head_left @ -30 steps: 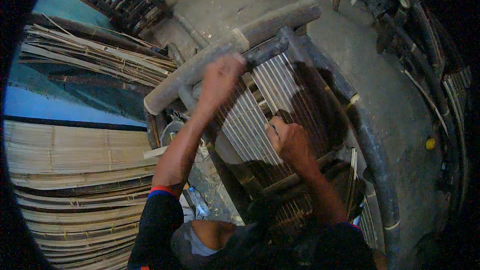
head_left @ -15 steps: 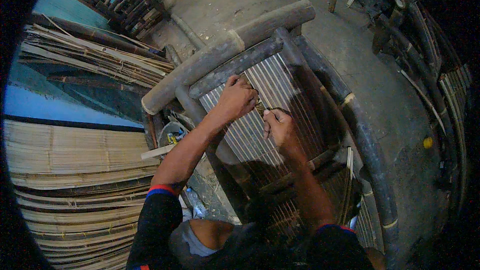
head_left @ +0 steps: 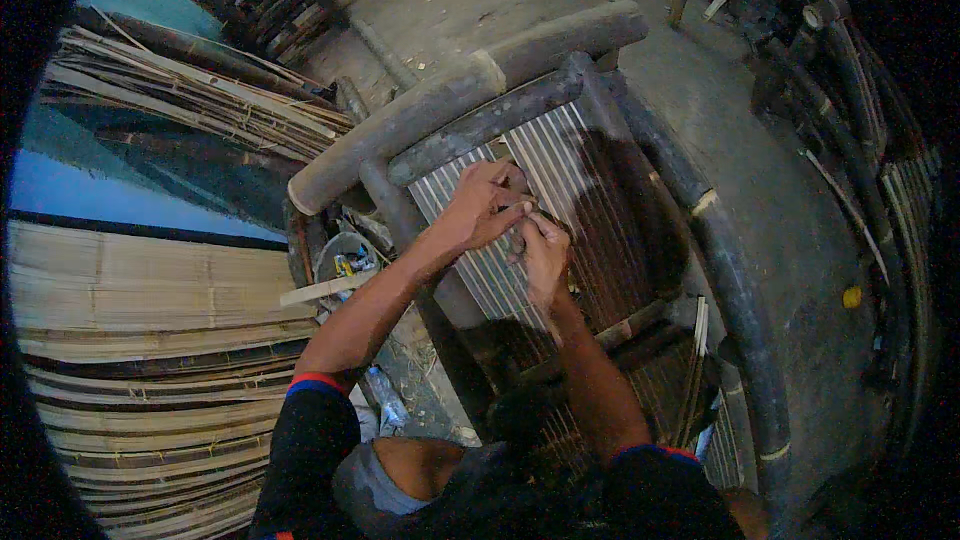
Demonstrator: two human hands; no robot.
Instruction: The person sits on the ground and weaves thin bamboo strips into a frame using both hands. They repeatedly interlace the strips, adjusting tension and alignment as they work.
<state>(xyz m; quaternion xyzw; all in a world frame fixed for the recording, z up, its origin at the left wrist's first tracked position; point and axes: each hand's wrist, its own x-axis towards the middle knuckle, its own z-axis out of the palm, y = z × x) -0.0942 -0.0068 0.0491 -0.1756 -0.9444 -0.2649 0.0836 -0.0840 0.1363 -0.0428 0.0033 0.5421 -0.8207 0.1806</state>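
Note:
My left hand (head_left: 484, 204) and my right hand (head_left: 545, 254) come together above a panel of narrow pale bamboo slats (head_left: 556, 158). Both sets of fingers are closed in a pinch, the tips meeting or nearly so. Whatever they hold is too small and too hidden to name. The slats sit inside a bamboo frame (head_left: 430, 96) of thick, dark round poles, which looks like a chair or bench. Shadow from my arms and body covers the right part of the slats.
Woven split-bamboo sheets (head_left: 150, 290) are stacked at the left, below a bundle of long bamboo strips (head_left: 200, 95). A grey bucket (head_left: 345, 252) stands beside the frame, a flat wooden strip (head_left: 325, 289) by it. A plastic bottle (head_left: 386, 398) lies lower. More bamboo frames (head_left: 850, 90) stand at right.
My right hand has moved up and left to meet my left hand; before, the two were slightly apart. The view has shifted a little.

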